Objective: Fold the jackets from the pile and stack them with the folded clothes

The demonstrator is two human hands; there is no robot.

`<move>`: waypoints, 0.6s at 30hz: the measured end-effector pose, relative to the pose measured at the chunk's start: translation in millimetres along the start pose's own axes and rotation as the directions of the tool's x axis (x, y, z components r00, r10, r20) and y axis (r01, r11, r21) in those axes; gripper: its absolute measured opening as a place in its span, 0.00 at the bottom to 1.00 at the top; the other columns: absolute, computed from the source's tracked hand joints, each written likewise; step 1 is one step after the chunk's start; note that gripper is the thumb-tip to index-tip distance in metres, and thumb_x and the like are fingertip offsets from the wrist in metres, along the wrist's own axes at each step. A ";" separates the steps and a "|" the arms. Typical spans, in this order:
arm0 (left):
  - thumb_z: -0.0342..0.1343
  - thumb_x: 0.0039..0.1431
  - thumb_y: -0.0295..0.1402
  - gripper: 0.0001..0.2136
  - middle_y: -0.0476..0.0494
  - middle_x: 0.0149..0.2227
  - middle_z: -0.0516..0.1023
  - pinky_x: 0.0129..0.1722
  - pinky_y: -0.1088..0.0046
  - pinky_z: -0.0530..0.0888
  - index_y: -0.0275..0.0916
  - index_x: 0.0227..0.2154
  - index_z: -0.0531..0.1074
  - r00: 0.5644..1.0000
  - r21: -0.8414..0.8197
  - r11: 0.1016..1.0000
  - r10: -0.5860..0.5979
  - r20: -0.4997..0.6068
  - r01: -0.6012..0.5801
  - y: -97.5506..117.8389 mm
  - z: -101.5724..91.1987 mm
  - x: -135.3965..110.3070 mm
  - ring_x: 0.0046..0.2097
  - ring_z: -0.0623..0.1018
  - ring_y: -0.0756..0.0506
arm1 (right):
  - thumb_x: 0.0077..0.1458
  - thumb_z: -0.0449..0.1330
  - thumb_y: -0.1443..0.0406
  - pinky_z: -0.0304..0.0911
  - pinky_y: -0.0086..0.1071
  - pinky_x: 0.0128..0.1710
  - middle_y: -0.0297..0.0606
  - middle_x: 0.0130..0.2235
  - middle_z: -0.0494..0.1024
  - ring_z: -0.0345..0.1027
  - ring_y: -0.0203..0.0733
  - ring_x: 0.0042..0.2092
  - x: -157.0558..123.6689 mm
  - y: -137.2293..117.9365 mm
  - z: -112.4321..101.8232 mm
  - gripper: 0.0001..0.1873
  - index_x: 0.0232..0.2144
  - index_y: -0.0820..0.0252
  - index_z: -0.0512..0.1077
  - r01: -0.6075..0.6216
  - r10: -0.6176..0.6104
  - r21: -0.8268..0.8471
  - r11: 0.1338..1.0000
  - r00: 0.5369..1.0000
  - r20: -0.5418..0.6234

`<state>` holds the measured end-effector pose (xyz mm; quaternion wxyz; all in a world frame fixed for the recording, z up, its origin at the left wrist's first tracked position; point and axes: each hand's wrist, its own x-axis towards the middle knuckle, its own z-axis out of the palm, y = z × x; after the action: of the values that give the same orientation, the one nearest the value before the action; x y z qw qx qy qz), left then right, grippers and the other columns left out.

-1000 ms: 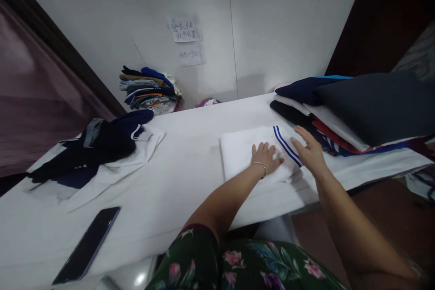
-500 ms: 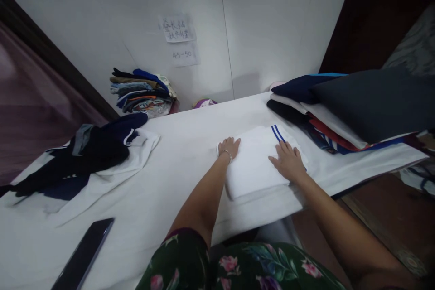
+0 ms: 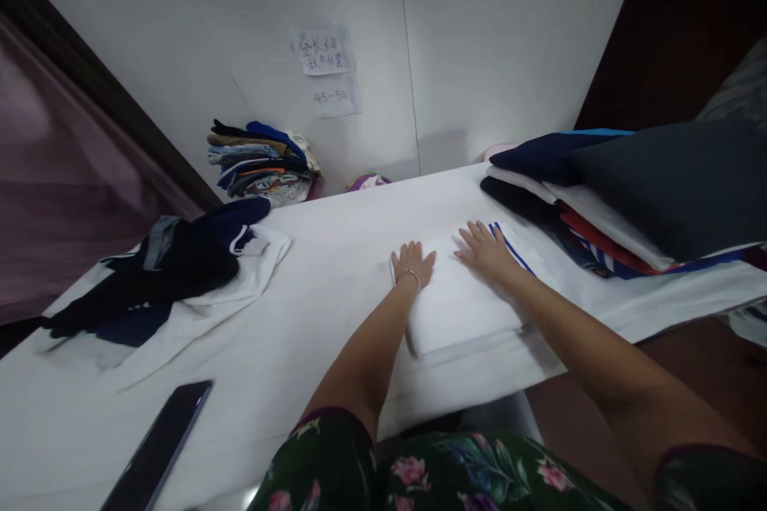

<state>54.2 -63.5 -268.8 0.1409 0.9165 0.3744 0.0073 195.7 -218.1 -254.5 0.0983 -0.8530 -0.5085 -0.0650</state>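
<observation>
A folded white garment (image 3: pixel 461 307) with blue stripes near its far right corner lies on the white-covered table (image 3: pixel 323 335). My left hand (image 3: pixel 413 265) rests flat on its far left edge, with a thin bangle on the wrist. My right hand (image 3: pixel 485 251) lies flat on its far side, next to the blue stripes. Neither hand grips the cloth, and the fingers of both are spread. The palms hide part of the garment's top.
A tall stack of dark, white and red clothing (image 3: pixel 635 200) stands at the right. Dark garments on a white one (image 3: pixel 168 279) lie at the left, and a black phone (image 3: pixel 159 447) lies near the front edge. Folded clothes (image 3: pixel 260 164) sit against the wall.
My hands have spread from the middle of the white garment toward its far edge, and the left hand now sits at its left side. The blue stripes are mostly covered by the right hand.
</observation>
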 end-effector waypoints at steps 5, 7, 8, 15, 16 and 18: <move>0.29 0.61 0.54 0.33 0.45 0.68 0.47 0.65 0.50 0.42 0.44 0.64 0.51 0.999 -0.002 1.000 -0.031 -0.016 0.031 -4.1 1.5 -1.8 0.68 0.45 0.41 | 0.60 0.41 0.46 0.41 0.59 0.60 0.44 0.67 0.50 0.39 0.56 0.67 14.1 35.8 22.0 0.33 0.60 0.56 0.59 -0.183 0.175 0.030 0.983 0.968 0.179; 0.29 0.61 0.54 0.33 0.46 0.68 0.47 0.65 0.51 0.43 0.45 0.64 0.51 0.999 -0.006 0.999 -0.033 -0.020 0.033 -4.7 2.3 -2.0 0.68 0.45 0.41 | 0.59 0.41 0.45 0.40 0.59 0.60 0.44 0.67 0.49 0.38 0.55 0.67 13.3 41.8 27.2 0.34 0.60 0.56 0.59 -0.190 0.183 0.032 0.981 0.970 0.163; 0.29 0.61 0.54 0.33 0.46 0.68 0.47 0.65 0.51 0.43 0.45 0.64 0.52 0.999 -0.008 0.999 -0.034 -0.020 0.033 -4.7 2.6 -2.1 0.68 0.45 0.41 | 0.59 0.41 0.45 0.40 0.59 0.60 0.44 0.67 0.49 0.38 0.55 0.67 12.7 42.5 28.2 0.34 0.60 0.55 0.59 -0.190 0.182 0.035 0.981 0.970 0.159; 0.33 0.63 0.50 0.31 0.45 0.68 0.47 0.65 0.54 0.45 0.42 0.64 0.51 1.000 -0.041 0.999 0.009 -0.016 -0.009 -8.3 -2.0 -3.4 0.68 0.46 0.43 | 0.59 0.41 0.45 0.39 0.58 0.61 0.44 0.68 0.47 0.36 0.54 0.67 12.3 38.8 23.4 0.35 0.61 0.57 0.58 -0.194 0.185 0.037 0.980 0.967 0.176; 0.34 0.63 0.50 0.31 0.44 0.68 0.45 0.65 0.55 0.45 0.41 0.64 0.51 1.000 -0.042 0.999 0.024 -0.004 -0.024 -10.1 -4.3 -4.2 0.68 0.45 0.43 | 0.59 0.41 0.45 0.39 0.58 0.61 0.44 0.68 0.47 0.36 0.54 0.67 12.3 39.5 23.1 0.35 0.61 0.57 0.57 -0.195 0.186 0.039 0.980 0.966 0.180; 0.37 0.62 0.51 0.32 0.44 0.69 0.42 0.65 0.55 0.45 0.41 0.65 0.50 0.999 -0.043 0.998 0.042 0.030 -0.041 -13.8 -10.6 -8.3 0.68 0.43 0.42 | 0.59 0.40 0.46 0.39 0.57 0.61 0.43 0.68 0.46 0.36 0.53 0.67 11.8 41.3 23.2 0.34 0.61 0.56 0.57 -0.199 0.187 0.048 0.979 0.965 0.186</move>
<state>37.5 -57.1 -261.5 0.1661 0.9209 0.3527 0.0040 237.9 -221.7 -278.8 0.0856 -0.8970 -0.4319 0.0393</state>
